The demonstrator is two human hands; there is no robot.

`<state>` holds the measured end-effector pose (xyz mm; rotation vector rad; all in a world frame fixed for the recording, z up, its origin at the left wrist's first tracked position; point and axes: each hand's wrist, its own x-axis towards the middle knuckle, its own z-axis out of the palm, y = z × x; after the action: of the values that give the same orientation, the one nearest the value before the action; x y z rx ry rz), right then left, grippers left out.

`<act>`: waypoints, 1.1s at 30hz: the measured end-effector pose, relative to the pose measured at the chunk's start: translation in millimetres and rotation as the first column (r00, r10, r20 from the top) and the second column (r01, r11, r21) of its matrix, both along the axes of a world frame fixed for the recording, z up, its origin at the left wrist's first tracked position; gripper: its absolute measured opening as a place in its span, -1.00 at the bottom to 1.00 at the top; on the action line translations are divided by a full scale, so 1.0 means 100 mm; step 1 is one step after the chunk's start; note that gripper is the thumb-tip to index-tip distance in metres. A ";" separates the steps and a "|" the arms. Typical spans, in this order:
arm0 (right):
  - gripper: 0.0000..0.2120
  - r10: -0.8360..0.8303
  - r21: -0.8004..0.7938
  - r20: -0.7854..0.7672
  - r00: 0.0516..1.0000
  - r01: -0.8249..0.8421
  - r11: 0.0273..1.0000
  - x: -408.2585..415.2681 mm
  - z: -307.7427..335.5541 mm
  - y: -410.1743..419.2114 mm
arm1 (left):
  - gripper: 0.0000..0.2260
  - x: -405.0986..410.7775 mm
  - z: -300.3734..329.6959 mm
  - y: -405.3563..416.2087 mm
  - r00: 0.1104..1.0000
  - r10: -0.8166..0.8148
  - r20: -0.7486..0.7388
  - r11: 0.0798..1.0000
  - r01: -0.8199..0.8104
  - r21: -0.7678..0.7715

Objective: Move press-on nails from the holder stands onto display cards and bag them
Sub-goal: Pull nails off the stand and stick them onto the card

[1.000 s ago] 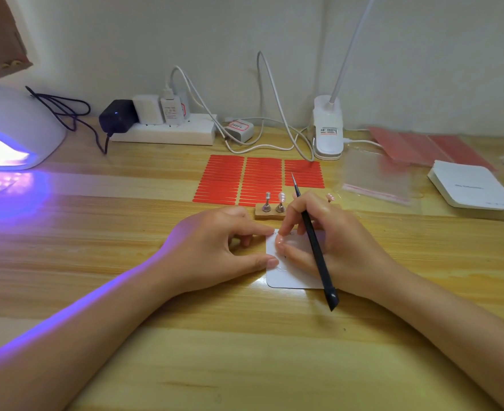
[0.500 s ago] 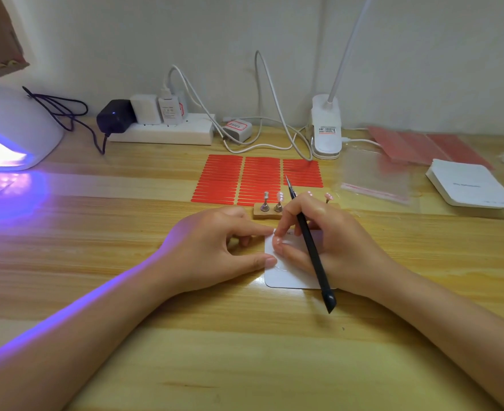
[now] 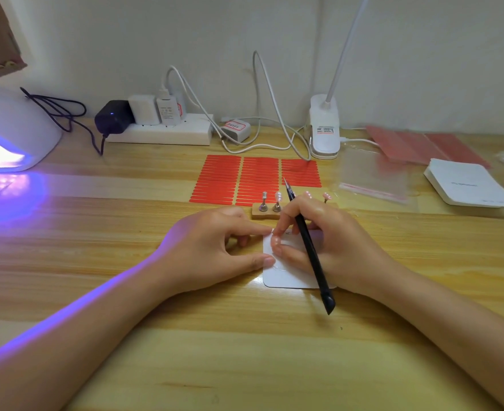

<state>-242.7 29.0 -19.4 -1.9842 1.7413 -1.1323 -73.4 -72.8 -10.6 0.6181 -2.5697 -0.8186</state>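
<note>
Head view, left hand (image 3: 215,250) pinning display card (image 3: 286,277), right hand (image 3: 327,241) gripping black tool (image 3: 310,247) (fingertips pressing card).

Pale wall (image 3: 422,54); wooden desk (image 3: 244,351); violet glow.

Wooden table (image 3: 126,292), pale planks. Lying on it: a lit nail lamp (image 3: 10,137) at far left; a white power strip (image 3: 161,133) along the wall; a clip lamp (image 3: 324,134); red adhesive strips (image 3: 238,179) in three columns; a small wooden holder block (image 3: 264,215); a white card (image 3: 286,277); a clear bag (image 3: 372,176); a stack of white cards (image 3: 467,185); red sheets (image 3: 422,143) at far right.
</note>
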 end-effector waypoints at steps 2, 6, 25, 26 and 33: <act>-0.83 -0.027 -0.030 -0.029 0.999 0.026 0.999 0.01 0.00 0.01 | -0.67 0.00 0.00 0.00 1.000 0.003 0.008 1.000 -0.003 -0.010; -0.85 -0.112 -0.185 0.060 0.992 0.121 0.975 0.03 0.05 0.05 | -0.68 0.00 -0.01 -0.01 0.999 0.025 0.029 1.000 -0.025 0.000; -0.73 -0.102 -0.079 0.400 0.911 0.145 0.986 -0.02 0.05 0.14 | -0.69 0.00 0.00 -0.02 0.997 0.030 0.069 1.000 -0.030 0.003; -0.71 -0.107 -0.077 0.393 0.913 0.149 0.986 -0.02 0.04 0.14 | -0.69 0.00 0.00 -0.02 0.997 0.030 0.068 1.000 -0.030 0.004; -0.68 -0.098 -0.126 0.453 0.886 0.173 0.977 -0.01 0.04 0.11 | -0.69 0.00 -0.01 -0.03 0.998 0.028 0.055 1.000 -0.029 0.009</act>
<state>-244.1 39.8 -15.0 -1.5293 1.5980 -1.6712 -73.3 -75.6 -12.1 0.6876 -2.6013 -0.8167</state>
